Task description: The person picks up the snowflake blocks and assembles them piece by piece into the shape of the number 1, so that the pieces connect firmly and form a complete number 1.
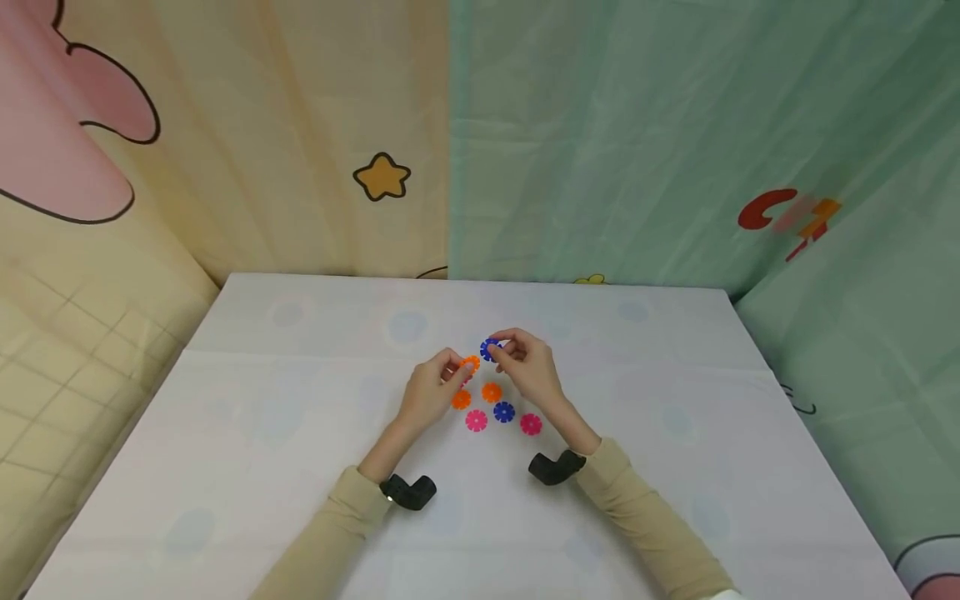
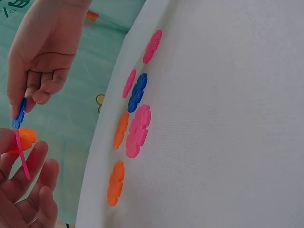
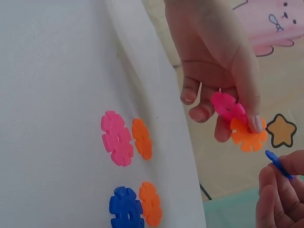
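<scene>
My left hand (image 1: 431, 387) pinches an orange flower-shaped plastic disc (image 3: 249, 135) between thumb and fingertips. A pink disc (image 3: 228, 107) is joined to it, standing at an angle to the orange one. A blue notched disc (image 1: 489, 349) is held on edge by the thumb and fingertips of my right hand (image 1: 531, 367). In the left wrist view, the blue disc (image 2: 19, 114) overlaps the upper edge of the held pair. Both hands are raised over the table, close to each other.
Several loose discs lie flat on the white-covered table (image 1: 262, 467) below the hands, among them an orange disc (image 1: 492, 392), a blue disc (image 1: 504, 412) and a pink disc (image 1: 531, 424). Patterned curtains (image 1: 600, 142) hang behind the table and at its sides.
</scene>
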{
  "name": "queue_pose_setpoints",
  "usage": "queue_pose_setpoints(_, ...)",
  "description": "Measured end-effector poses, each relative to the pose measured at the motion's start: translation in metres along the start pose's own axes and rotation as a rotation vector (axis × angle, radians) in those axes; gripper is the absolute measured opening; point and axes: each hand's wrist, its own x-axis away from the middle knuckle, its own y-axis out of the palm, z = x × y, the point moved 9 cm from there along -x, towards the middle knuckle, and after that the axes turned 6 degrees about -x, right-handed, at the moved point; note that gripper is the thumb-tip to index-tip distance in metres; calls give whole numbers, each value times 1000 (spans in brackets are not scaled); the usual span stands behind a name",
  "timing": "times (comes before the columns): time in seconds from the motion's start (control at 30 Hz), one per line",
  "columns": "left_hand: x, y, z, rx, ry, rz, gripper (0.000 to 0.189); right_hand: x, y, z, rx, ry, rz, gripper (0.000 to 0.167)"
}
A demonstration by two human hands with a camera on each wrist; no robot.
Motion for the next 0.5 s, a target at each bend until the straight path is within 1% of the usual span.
queue_pose_setpoints(0.17, 0, 1, 4, -41, 30, 31, 15, 1, 0, -5, -6, -2, 4, 23)
queue_pose_setpoints(0.33, -1, 1, 8, -65, 37, 45, 14, 6, 2, -21, -2, 32, -12, 23)
queue_pose_setpoints(0.43, 0, 1, 11, -56, 45, 50, 14, 7, 3, -20, -19, 43, -15, 24)
queue_pose_setpoints(0.5, 0, 1, 12, -46, 54, 55, 14, 6, 3, -14, -30, 41, -5, 23)
